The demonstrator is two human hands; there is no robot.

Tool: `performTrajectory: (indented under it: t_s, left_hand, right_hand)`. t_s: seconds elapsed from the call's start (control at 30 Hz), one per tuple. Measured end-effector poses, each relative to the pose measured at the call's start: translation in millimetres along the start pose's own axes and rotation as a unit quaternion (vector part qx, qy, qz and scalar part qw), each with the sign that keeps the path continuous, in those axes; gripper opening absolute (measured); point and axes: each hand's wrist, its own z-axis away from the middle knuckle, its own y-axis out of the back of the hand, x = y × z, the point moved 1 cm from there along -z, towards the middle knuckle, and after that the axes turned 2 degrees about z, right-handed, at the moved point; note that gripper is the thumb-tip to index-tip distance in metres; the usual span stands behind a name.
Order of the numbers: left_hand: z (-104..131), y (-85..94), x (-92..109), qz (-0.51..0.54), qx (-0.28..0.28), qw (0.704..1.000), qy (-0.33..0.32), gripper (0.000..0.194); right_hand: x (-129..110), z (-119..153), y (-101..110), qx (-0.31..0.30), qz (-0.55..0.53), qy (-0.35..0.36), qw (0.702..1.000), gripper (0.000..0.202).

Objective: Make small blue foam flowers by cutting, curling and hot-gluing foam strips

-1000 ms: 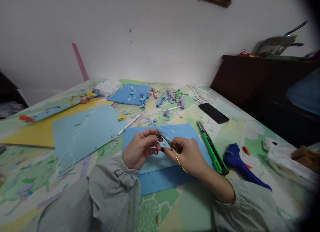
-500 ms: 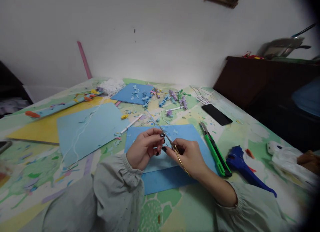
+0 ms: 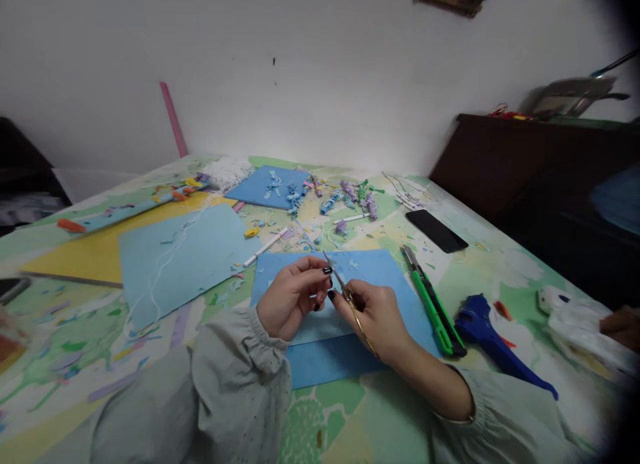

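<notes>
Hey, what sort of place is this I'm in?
Probably a craft table, perhaps in a home: the right hand holds scissors, a green box cutter lies nearby, and small coloured scraps litter the patterned top.

No lettering or numbers can be read.

One camera sits on the person's head; it looks forward and down across the tabletop (image 3: 383,417); the sleeves (image 3: 240,384) show at the bottom, close to it; the left hand (image 3: 290,301) and right hand (image 3: 380,317) are near, just below the middle; the wall (image 3: 325,111) is farther off, filling most of the top.
</notes>
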Motion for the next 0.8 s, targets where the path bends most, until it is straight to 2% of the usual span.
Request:
performTrajectory:
  t_s: [0.8]
  left_hand:
    - [-1.9, 1.8, 0.9, -0.043, -0.012, 0.999, -0.013, 0.013]
  right_hand:
    - [1.7, -2.0, 2.9, 0.006, 0.0, 0.0, 1.0, 0.033]
